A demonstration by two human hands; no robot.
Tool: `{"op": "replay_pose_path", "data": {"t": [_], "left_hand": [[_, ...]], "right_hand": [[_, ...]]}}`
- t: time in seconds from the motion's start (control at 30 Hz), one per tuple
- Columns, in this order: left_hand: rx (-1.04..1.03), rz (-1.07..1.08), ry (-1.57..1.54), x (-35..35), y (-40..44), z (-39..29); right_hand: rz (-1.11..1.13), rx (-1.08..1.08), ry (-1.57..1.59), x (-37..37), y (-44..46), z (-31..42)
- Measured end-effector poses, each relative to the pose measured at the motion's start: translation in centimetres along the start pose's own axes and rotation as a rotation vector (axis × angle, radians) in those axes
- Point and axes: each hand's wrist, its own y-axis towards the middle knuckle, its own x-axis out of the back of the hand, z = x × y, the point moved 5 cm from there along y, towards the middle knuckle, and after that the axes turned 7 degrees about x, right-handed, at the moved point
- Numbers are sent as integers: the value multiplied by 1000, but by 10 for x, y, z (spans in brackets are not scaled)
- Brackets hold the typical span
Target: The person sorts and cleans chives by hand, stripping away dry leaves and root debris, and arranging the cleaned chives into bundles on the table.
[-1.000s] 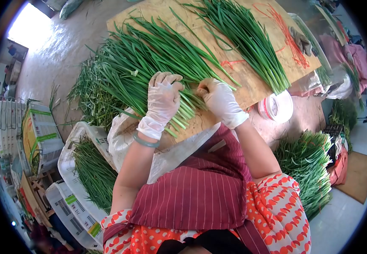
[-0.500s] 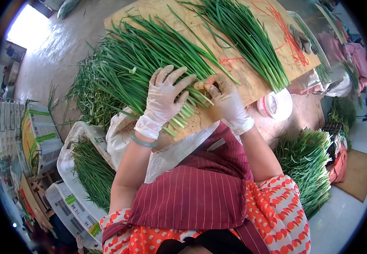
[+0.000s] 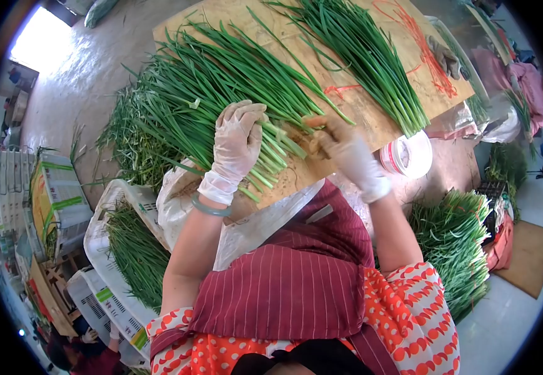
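My left hand (image 3: 239, 134), in a thin glove, is closed on a few garlic chives, with their pale stalk ends sticking out to its right. It rests over the near side of a loose heap of garlic chives (image 3: 221, 81) on the wooden board (image 3: 371, 139). My right hand (image 3: 345, 150), also gloved with discoloured fingertips, hovers just right of those ends. Motion smears its fingers, so whether they hold anything cannot be made out. A neater bunch of garlic chives (image 3: 362, 59) lies farther right on the board.
Red ties (image 3: 431, 56) and a grey glove (image 3: 443, 57) lie on the board's right side. A white tub (image 3: 407, 156) stands beyond its edge. More chives are piled at right (image 3: 453, 250) and in a white crate (image 3: 116, 199). At lower left a co-worker's hand (image 3: 90, 336) shows.
My left hand has gone from spread fingers to closed on stalks. My right hand has moved right and slightly down, away from the left. A co-worker has come into view at lower left.
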Motion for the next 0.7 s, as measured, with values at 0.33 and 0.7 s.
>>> {"op": "replay_pose_path", "data": {"t": [0.33, 0.7], "left_hand": [[12, 33, 42, -1, 1, -4], [23, 52, 116, -5, 0, 2]], "right_hand": [[8, 186, -1051, -62, 51, -6], [100, -17, -252, -30, 40, -15]]}}
